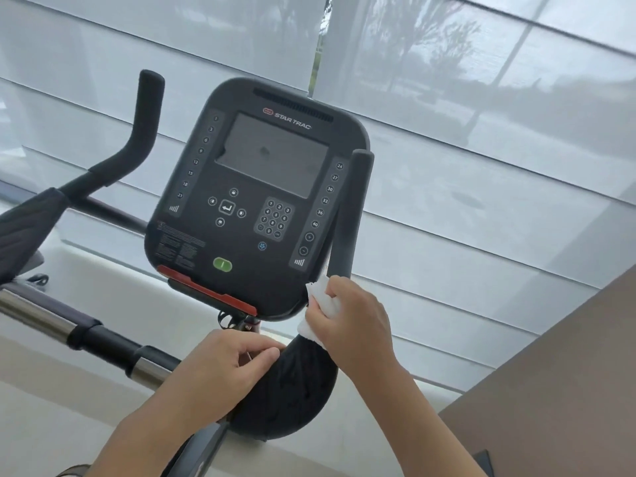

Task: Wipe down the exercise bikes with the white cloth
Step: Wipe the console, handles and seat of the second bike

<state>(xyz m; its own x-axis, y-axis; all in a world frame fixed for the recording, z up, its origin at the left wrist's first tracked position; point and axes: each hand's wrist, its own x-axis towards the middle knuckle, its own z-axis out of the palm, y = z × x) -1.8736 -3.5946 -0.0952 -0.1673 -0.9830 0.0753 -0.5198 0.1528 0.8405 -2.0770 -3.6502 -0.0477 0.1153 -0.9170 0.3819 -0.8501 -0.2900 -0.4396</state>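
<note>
Fingers of the right hand [354,315] curl around the white cloth [325,304], pressing it on the right handlebar [349,215] just beside the console [254,201]. Left hand [223,370] pinches the near padded armrest [292,390], fingers curled.

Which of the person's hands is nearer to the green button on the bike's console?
Right. The right hand grips the white cloth on the handlebar beside the console's lower right corner; the left hand holds the padded armrest farther below the green button.

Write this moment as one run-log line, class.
right hand: wraps white cloth round right handlebar | left hand: grips black elbow pad | console: untouched
</note>
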